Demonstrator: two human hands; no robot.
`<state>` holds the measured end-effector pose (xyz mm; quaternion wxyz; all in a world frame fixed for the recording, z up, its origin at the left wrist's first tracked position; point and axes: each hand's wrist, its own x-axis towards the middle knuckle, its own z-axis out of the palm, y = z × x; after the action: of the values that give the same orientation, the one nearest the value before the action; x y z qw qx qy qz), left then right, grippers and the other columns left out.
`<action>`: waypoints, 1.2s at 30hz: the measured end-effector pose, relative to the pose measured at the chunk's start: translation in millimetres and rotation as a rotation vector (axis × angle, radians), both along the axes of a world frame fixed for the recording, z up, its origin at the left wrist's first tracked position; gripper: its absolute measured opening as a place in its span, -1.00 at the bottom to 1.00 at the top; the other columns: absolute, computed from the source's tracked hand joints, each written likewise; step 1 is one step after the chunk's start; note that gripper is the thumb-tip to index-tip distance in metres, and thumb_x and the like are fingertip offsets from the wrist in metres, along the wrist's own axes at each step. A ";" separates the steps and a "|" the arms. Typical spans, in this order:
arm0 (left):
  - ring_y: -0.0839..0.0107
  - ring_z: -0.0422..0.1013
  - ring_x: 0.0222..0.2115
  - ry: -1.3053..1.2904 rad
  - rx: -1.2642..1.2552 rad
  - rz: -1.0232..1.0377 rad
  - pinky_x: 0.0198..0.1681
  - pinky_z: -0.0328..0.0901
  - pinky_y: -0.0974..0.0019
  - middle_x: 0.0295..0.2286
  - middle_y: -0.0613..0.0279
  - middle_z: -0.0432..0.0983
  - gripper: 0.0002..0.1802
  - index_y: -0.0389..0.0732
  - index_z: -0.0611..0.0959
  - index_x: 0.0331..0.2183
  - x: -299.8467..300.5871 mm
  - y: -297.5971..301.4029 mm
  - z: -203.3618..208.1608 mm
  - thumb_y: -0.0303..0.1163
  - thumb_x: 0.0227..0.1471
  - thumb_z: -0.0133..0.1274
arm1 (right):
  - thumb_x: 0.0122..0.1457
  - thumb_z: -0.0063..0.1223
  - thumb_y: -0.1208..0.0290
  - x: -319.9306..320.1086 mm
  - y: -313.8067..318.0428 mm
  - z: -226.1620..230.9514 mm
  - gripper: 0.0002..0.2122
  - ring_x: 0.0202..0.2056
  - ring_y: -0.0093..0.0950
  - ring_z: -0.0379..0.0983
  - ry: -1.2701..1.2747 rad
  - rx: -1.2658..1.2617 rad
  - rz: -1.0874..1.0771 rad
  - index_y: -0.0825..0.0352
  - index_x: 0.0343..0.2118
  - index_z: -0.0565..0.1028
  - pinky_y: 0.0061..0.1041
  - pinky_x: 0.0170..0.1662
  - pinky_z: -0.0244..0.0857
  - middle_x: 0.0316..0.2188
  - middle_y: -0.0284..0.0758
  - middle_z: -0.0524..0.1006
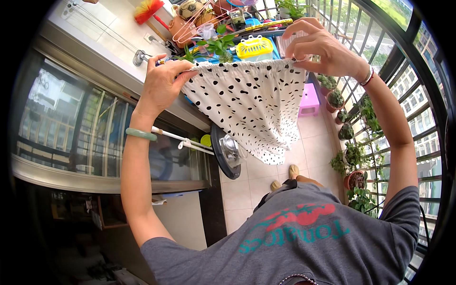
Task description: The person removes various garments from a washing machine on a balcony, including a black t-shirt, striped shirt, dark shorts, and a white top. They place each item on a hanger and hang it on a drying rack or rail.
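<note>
Between my two raised hands hangs a white cloth garment with black dots and a gathered, elastic-looking top edge; whether it is a skirt or trousers I cannot tell. My left hand pinches the left end of that edge between thumb and fingers. At the right end my right hand grips the edge, thumb below and several fingers arched above. The top edge is stretched nearly straight, and the cloth falls in folds toward the floor, narrowing at its lower end.
Behind the garment stand a yellow basket, a leafy plant and pink hangers. A purple stool is beyond the cloth. Potted plants line the railing at right. A black round-topped stand and white pole are left.
</note>
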<state>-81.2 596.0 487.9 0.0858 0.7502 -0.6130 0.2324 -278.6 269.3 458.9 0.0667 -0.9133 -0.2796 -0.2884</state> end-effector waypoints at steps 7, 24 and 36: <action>0.42 0.50 -0.39 -0.225 0.092 -0.028 0.19 0.00 0.09 -0.45 0.38 0.60 -0.92 -0.07 0.63 -0.37 5.5 0.1 11.8 -0.32 0.06 0.09 | -0.04 0.25 0.48 -6.8 25.0 -4.2 -0.83 0.01 -0.31 0.32 0.213 0.078 0.150 0.28 -0.61 0.44 -0.17 0.14 0.00 -0.32 -0.35 0.58; 0.44 0.40 0.01 -0.317 0.082 -0.108 0.30 -0.16 0.04 -0.29 0.42 0.57 -0.93 -0.14 0.55 -0.39 20.6 8.2 8.6 -0.49 0.00 0.10 | 0.07 0.22 0.17 5.1 -4.6 -14.5 -0.80 -0.29 -0.43 0.42 -0.198 -0.163 -0.310 0.20 -0.43 0.55 -0.28 0.14 0.11 -0.55 -0.35 0.48; 0.36 0.50 -0.21 -0.202 -0.108 -0.085 0.17 0.16 0.03 -0.39 0.31 0.56 -0.88 -0.17 0.61 -0.51 39.0 -2.5 -27.4 -0.39 -0.10 0.25 | 0.05 0.24 0.33 18.9 -16.2 -33.9 -0.86 -0.39 -0.41 0.42 -0.189 0.045 -0.221 0.27 -0.41 0.57 -0.42 -0.25 0.35 -0.54 -0.35 0.46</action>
<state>-42.3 593.4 460.5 0.0738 0.6906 -0.6365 0.3354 -259.7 253.1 425.0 0.0283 -0.9057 -0.1760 -0.3847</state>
